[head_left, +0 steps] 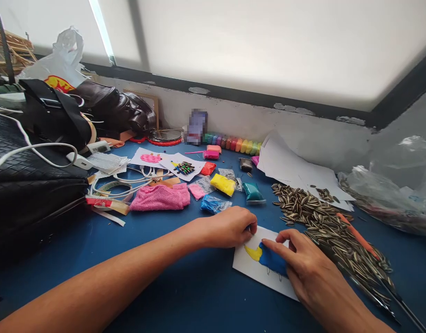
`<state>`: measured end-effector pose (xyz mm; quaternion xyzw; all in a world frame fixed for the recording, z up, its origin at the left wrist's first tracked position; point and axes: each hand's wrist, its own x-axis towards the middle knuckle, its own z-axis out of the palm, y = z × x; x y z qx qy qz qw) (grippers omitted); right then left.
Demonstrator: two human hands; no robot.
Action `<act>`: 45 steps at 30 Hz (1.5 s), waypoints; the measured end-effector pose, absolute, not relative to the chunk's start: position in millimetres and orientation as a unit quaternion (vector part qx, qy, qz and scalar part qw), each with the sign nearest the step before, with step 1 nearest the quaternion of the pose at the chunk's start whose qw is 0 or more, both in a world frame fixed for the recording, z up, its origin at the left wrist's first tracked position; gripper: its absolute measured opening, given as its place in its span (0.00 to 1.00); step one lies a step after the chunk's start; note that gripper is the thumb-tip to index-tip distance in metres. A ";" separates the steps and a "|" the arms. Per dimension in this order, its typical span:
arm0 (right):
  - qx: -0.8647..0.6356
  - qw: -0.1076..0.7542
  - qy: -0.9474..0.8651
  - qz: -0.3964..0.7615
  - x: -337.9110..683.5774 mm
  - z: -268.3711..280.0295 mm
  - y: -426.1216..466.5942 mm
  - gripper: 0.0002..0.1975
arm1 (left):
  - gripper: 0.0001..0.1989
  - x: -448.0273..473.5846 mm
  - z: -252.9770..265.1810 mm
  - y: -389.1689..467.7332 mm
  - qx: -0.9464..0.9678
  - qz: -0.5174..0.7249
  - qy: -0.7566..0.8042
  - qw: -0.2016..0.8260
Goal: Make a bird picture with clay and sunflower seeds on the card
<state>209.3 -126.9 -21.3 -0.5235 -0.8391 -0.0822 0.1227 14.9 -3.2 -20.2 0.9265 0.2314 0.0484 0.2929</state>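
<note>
A white card (246, 269) lies on the blue table, bearing a flat yellow clay shape (253, 252) joined to a blue clay patch (271, 260). Short looped legs are drawn below the blue part. My left hand (232, 227) is closed at the card's upper left edge, fingers curled and their tips partly hidden. Over the card's right side is my right hand (303, 261), its index fingertip touching the blue clay near the yellow. The other fingers are bent and apart, and the hand covers part of the blue patch.
Striped sunflower seeds (313, 210) are heaped at right, with an orange-handled tool (358, 236) on them. Beyond the hands lie yellow (222, 185), teal (253, 193) and blue clay packs (215, 204). A pink towel (160, 197) and black bag (36, 185) are at left.
</note>
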 end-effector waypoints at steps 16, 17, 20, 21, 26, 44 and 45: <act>-0.534 0.150 -0.827 -0.095 215.0 -13.8 -135.5 0.21 | 0.09 14.3 -20.2 -3.2 0.926 0.054 0.227 0.297; -0.538 0.152 -0.824 -0.093 214.3 -14.3 -137.1 0.21 | 0.09 14.3 -20.8 -3.1 0.926 0.055 0.226 0.297; -0.548 0.157 -0.816 -0.096 211.8 -18.2 -140.2 0.23 | 0.09 14.1 -22.2 -3.1 0.926 0.058 0.226 0.298; -0.547 0.155 -0.817 -0.097 211.3 -19.7 -140.5 0.24 | 0.09 14.0 -22.3 -3.2 0.926 0.059 0.226 0.298; -0.536 0.137 -0.826 -0.105 213.5 -24.3 -139.2 0.23 | 0.09 13.8 -21.2 -3.8 0.926 0.056 0.227 0.298; -0.518 0.123 -0.837 -0.127 220.4 -26.2 -141.9 0.23 | 0.10 12.6 -16.5 -3.7 0.922 0.035 0.230 0.309; -0.518 0.121 -0.837 -0.128 220.5 -26.7 -142.2 0.23 | 0.10 11.5 -15.0 -3.5 0.922 0.030 0.229 0.311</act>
